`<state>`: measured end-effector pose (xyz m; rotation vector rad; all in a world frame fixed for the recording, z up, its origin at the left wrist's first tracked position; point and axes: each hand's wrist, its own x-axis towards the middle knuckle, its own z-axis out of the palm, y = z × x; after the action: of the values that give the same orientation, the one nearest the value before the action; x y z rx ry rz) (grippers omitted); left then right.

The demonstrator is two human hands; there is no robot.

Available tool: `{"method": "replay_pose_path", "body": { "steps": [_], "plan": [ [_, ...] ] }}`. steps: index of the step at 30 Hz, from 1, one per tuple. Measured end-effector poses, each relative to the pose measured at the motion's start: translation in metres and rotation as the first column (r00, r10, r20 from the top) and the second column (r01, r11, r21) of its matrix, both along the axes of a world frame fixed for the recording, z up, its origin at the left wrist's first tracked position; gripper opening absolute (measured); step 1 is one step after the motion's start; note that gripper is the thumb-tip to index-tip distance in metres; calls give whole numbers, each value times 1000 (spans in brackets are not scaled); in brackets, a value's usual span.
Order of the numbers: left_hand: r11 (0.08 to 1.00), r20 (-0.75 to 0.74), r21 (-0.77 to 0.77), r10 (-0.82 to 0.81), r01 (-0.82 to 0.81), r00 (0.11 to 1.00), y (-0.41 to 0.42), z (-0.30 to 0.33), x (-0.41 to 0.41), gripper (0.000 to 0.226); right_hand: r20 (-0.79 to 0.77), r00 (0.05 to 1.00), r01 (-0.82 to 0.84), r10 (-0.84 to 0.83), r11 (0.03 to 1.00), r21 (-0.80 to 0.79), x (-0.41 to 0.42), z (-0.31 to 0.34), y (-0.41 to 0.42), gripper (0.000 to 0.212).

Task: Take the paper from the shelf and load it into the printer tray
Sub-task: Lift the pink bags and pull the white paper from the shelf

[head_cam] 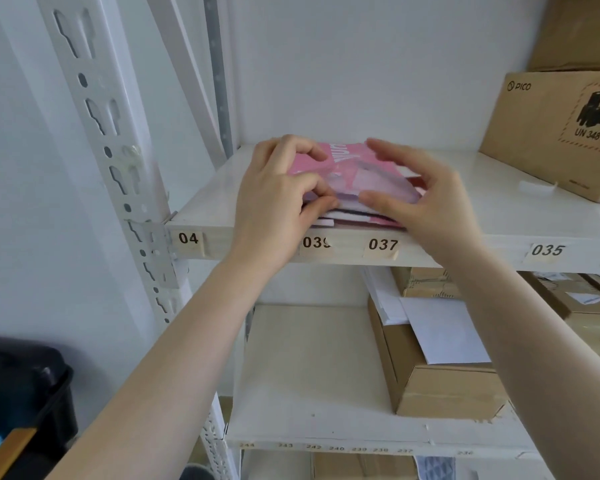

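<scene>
A pink-wrapped pack of paper (352,174) lies on the upper white shelf (208,199), near its front edge above the labels 039 and 037. White sheet edges show at the pack's open front. My left hand (278,192) grips the pack's left front corner, thumb under the wrapper flap and fingers on top. My right hand (420,199) holds the right side, fingers spread over the top and thumb against the front. No printer or tray is in view.
A brown PICO carton (555,133) stands on the same shelf at the right. The lower shelf (309,375) holds cardboard boxes (440,386) with loose white sheets (444,330) on top. A slotted white upright (118,161) stands at the left; a black bin (25,393) sits bottom left.
</scene>
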<state>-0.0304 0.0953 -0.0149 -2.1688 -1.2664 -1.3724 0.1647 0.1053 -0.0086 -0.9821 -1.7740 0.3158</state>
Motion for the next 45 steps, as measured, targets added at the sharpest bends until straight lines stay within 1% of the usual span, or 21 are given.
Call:
{"method": "replay_pose_path", "body": {
  "steps": [6, 9, 12, 14, 16, 18, 19, 20, 22, 24, 27, 29, 32, 34, 35, 37, 38, 39, 40, 42, 45],
  "plan": [
    [998, 122, -41, 56, -52, 991, -35, -18, 5, 14, -79, 956, 284, -284, 959, -4, -2, -23, -30, 53],
    [996, 114, -85, 21, -12, 993, -53, -27, 5, 14, -170, 914, 363, -369, 930, -62, -5, -34, -49, 64],
    [976, 209, -188, -66, 106, 976, -72, -41, 2, 14, -261, 879, 372, -400, 916, -150, -5, -46, -69, 78],
    [952, 280, -259, -86, 162, 956, -84, -53, 0, 14, -361, 858, 282, -366, 922, -266, -3, -56, -80, 74],
    [926, 320, -326, -80, 188, 944, -95, -67, 1, 12, -541, 798, -3, -265, 896, -444, 2, -61, -86, 59],
    [897, 346, -390, -66, 208, 936, -106, -80, 3, 10, -677, 718, -340, -161, 768, -543, 9, -64, -85, 38],
    [884, 352, -417, -57, 211, 934, -111, -86, 6, 10, -687, 716, -428, -124, 699, -573, 12, -67, -84, 28],
    [872, 351, -442, -47, 210, 935, -116, -91, 8, 10, -668, 737, -458, -100, 653, -603, 14, -70, -83, 23],
    [851, 344, -483, -33, 207, 939, -125, -100, 14, 10, -617, 782, -432, -89, 637, -639, 15, -79, -79, 19],
    [827, 346, -524, -12, 203, 938, -133, -106, 18, 10, -596, 798, -399, -90, 662, -634, 15, -90, -78, 16],
    [764, 367, -607, 25, 218, 930, -143, -109, 14, 6, -595, 800, -386, -83, 687, -615, 14, -109, -82, 13],
    [774, 402, -601, 78, 199, 912, -149, -110, 5, 5, -597, 797, -389, -88, 682, -620, 15, -124, -88, 14],
    [854, 518, -518, 276, 41, 809, -153, -117, -8, 17, -607, 790, -408, -92, 661, -630, 17, -143, -99, 15],
    [815, 555, -577, 443, -58, 704, -154, -126, -16, 44, -612, 785, -417, -91, 654, -631, 18, -154, -108, 17],
    [762, 580, -647, 491, 1, 649, -153, -129, -18, 58, -616, 782, -424, -89, 648, -632, 18, -158, -114, 16],
    [621, 661, -728, 521, 291, 540, -155, -134, -23, 76, -621, 778, -436, -90, 634, -638, 18, -166, -126, 14],
    [536, 683, -729, 527, 426, 506, -156, -136, -26, 78, -624, 776, -439, -94, 629, -641, 17, -171, -132, 15],
    [469, 684, -729, 523, 499, 508, -158, -139, -27, 73, -628, 771, -442, -100, 626, -642, 16, -175, -138, 17],
    [428, 670, -742, 517, 517, 533, -161, -142, -28, 65, -632, 767, -443, -110, 622, -646, 15, -179, -144, 19],
    [420, 645, -764, 507, 490, 571, -165, -153, -30, 58, -633, 764, -447, -123, 607, -658, 14, -188, -156, 20],
    [421, 659, -752, 469, 507, 588, -181, -165, -35, 60, -650, 750, -499, -122, 541, -677, 13, -199, -174, 21]
  ]
}}
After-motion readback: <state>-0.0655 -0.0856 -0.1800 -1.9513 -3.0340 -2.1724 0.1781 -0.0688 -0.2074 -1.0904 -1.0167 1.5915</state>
